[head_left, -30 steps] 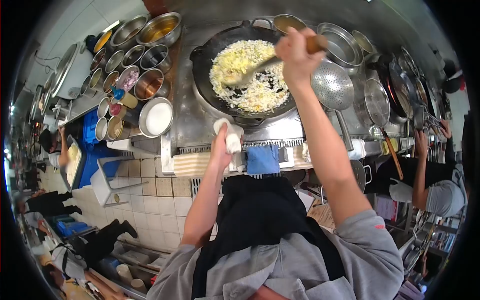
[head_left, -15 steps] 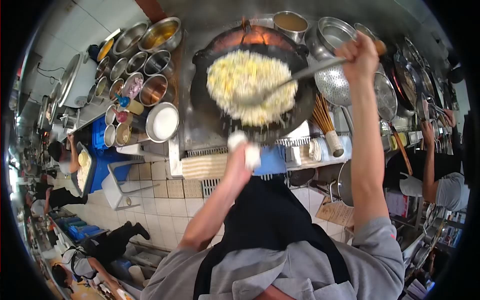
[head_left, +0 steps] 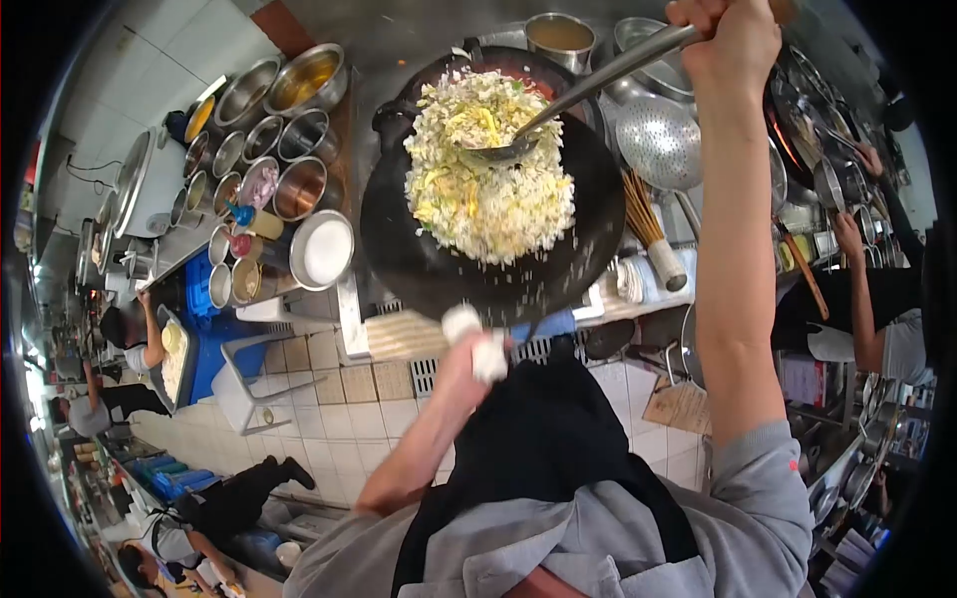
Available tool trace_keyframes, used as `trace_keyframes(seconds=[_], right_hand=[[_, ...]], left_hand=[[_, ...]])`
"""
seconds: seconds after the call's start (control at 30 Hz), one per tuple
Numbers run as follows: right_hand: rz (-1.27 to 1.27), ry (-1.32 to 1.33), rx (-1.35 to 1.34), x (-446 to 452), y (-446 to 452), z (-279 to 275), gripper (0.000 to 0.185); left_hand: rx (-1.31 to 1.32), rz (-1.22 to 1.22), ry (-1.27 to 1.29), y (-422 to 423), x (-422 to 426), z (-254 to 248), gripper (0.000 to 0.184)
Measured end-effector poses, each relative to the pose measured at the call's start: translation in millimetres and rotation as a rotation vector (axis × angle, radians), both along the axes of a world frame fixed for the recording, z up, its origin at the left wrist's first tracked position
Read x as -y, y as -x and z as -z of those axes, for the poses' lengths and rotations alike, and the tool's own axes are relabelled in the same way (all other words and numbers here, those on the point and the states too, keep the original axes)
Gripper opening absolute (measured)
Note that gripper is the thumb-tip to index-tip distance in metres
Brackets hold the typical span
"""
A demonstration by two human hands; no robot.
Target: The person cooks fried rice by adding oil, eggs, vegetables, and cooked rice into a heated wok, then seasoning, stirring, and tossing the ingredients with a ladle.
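Rice with yellow egg (head_left: 493,214), head view: you have it heaped in the wok (head_left: 394,244), reaching up to the far rim, loose grains blurred toward the near side. Change: a second ago the wok sat level on the burner, rice spread flat; now it is drawn toward you, near edge out over the stove front. The heap is bunched up, some grains apparently airborne. Reading: you seem to be tossing the rice, turning it over rather than only stirring.

Your left hand (head_left: 461,383) is wrapped round a folded white cloth (head_left: 488,359) at the wok's near rim; cannot tell whether a handle is gripped through it. Your right hand (head_left: 736,45) is curled round the handle of the ladle (head_left: 598,88), higher and farther right than a second ago; its bowl sits among the rice. Just right of the wok: bamboo brush (head_left: 653,229) and perforated skimmer (head_left: 658,145), both untouched.
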State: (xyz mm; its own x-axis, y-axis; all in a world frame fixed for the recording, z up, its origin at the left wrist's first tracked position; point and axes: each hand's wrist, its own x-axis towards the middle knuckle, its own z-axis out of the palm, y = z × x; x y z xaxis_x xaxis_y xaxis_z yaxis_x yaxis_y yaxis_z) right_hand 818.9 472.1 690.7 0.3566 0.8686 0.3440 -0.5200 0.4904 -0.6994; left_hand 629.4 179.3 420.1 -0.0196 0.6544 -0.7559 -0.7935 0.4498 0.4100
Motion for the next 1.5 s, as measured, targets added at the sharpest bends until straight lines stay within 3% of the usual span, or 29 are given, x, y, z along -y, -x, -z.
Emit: trace_keyframes(seconds=[0.07,0.1,0.13,0.2,0.27,0.33,0.43,0.5,0.53,0.63,0.67,0.73,0.8,0.83,0.87,0.97,1.07,1.13,1.2,1.3,1.4,1.5], right_hand=[[0.043,-0.008,0.093,8.7,6.4,4.0,0.035],[0.131,0.095,0.17,23.4,29.7,11.2,0.031],[0.217,-0.035,0.149,12.3,56.2,35.2,0.029],[0.171,-0.104,0.152,3.1,60.9,52.7,0.028],[0.063,-0.067,0.067,0.1,41.5,27.7,0.028],[0.002,-0.046,0.033,4.4,23.8,2.8,0.029],[0.01,-0.066,0.083,16.7,18.6,-12.3,0.031],[0.172,-0.046,0.207,4.3,47.9,13.0,0.029],[0.253,-0.034,0.269,0.7,58.5,31.4,0.029],[0.175,-0.061,0.159,-0.8,51.5,29.1,0.027],[0.133,-0.046,0.113,-0.4,44.2,19.8,0.028],[0.094,-0.056,0.149,3.5,26.7,-5.9,0.029],[0.024,-0.063,0.122,-3.1,19.3,-15.0,0.029],[0.055,-0.051,0.144,-5.7,24.0,-11.6,0.028],[0.17,-0.078,0.217,-10.1,34.7,-3.3,0.028],[0.538,-0.231,0.425,-46.2,58.8,64.3,0.026],[0.184,-0.119,0.134,-4.7,46.5,15.5,0.025],[0.062,-0.158,0.109,11.7,39.8,-18.9,0.025],[-0.147,-0.233,0.079,10.9,33.1,-45.1,0.025],[-0.46,-0.41,0.011,20.6,13.9,-70.1,0.026],[-0.343,-0.576,0.215,62.9,17.0,-26.4,0.026],[-0.035,-0.444,0.539,31.8,64.6,108.5,0.027]], left_hand=[[0.097,-0.148,-0.126,5.7,-59.7,-10.8,0.008],[0.005,-0.157,-0.089,2.7,-93.2,-14.8,0.012],[0.079,-0.037,-0.179,14.1,-111.6,30.4,0.011],[-0.198,-0.012,-0.092,-0.4,-79.6,43.0,0.015],[-0.127,-0.083,-0.028,-13.3,-22.0,64.6,0.022],[0.094,0.077,-0.037,0.1,12.5,50.0,0.022],[0.077,-0.059,-0.033,5.1,-38.3,-23.1,0.004],[0.019,-0.093,-0.048,4.4,-92.1,-38.4,0.007],[0.049,-0.052,-0.166,13.3,-105.0,29.9,0.009],[-0.14,-0.033,-0.049,-9.5,-46.6,66.6,0.007],[-0.032,-0.066,0.033,-10.6,-24.8,68.5,0.011],[0.09,0.072,0.122,-1.1,-6.0,31.9,0.013],[0.089,0.079,0.046,9.4,-26.3,-20.3,0.013],[0.165,-0.011,0.002,12.7,-50.4,-28.8,0.015],[0.071,-0.053,-0.023,9.3,-73.9,-45.8,0.003],[-0.038,-0.02,-0.146,3.7,-90.9,39.8,0.011],[-0.166,0.035,-0.049,-10.5,-32.5,70.8,0.022],[-0.072,0.015,-0.083,-3.8,-15.7,52.9,0.018],[0.023,-0.086,-0.028,9.0,-46.6,33.2,0.015],[-0.035,-0.011,-0.127,42.7,-126.1,59.4,0.013],[-0.101,0.013,-0.245,56.0,-167.7,103.4,0.016],[-0.146,0.033,-0.233,51.3,-166.0,91.3,0.02]])
